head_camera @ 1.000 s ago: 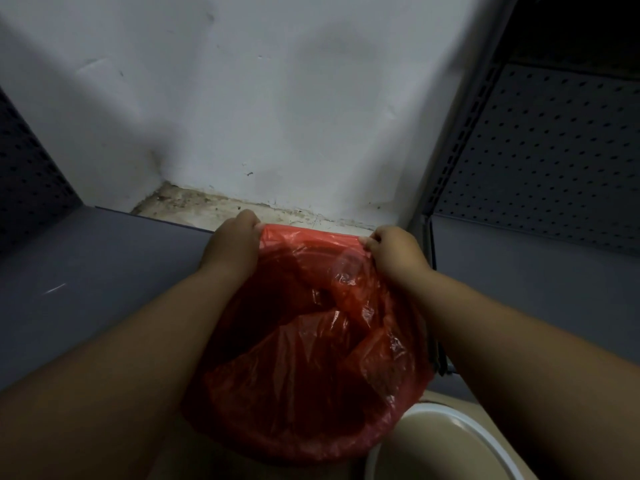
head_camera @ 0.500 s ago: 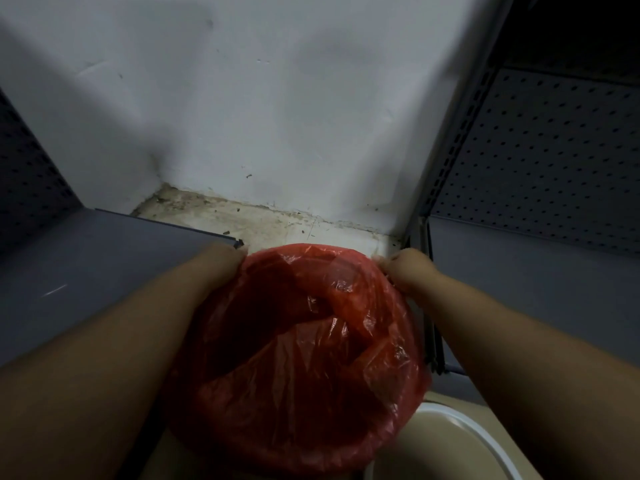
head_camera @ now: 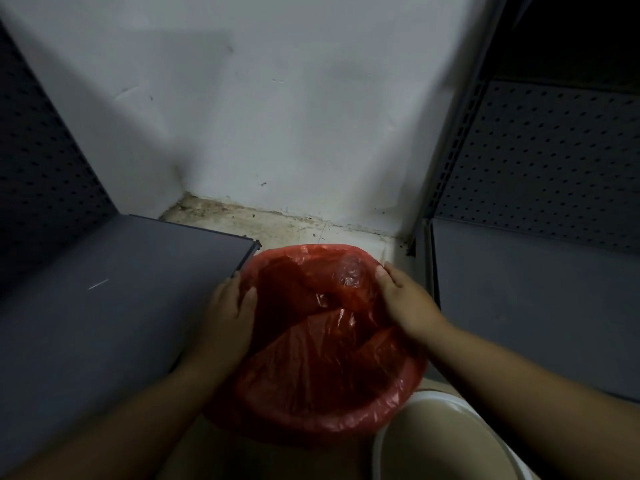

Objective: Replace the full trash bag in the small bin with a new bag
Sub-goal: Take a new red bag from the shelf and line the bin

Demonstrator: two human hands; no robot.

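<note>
Reaching forward, your left hand and right hand each press flat, fingers released, on the crinkled red plastic bag at opposite rims.

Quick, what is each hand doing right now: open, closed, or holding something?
Left hand: open, fingers pressing the red bag at its left rim.
Right hand: open, resting on the bag's right rim.

Grey shelves, white basin
</note>
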